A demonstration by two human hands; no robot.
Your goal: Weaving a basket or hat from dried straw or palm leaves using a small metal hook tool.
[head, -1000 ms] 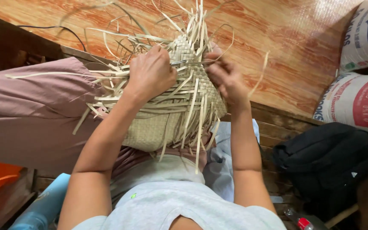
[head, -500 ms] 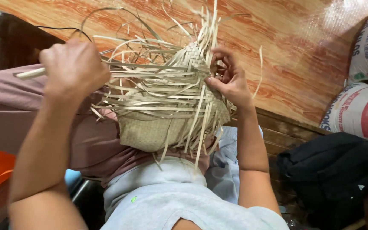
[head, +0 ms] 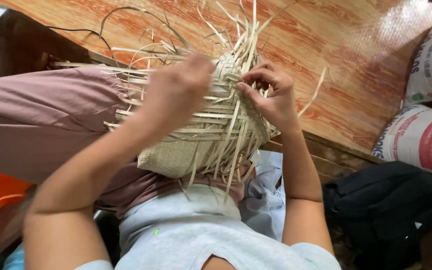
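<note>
Both hands, the left hand (head: 178, 92) and right hand (head: 271, 97), pinch strips on the half-woven basket (head: 201, 135), whose stiff loose strips (head: 241, 30) could likely snap or slip out if tugged hard.

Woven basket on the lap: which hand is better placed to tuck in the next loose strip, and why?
Probably the right hand: its fingertips already pinch strips at the woven basket's edge. The left hand is blurred and lies over the weave.

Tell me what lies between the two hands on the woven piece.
In the head view, woven straw and loose strips of the half-woven basket lie between the left hand and the right hand.
</note>
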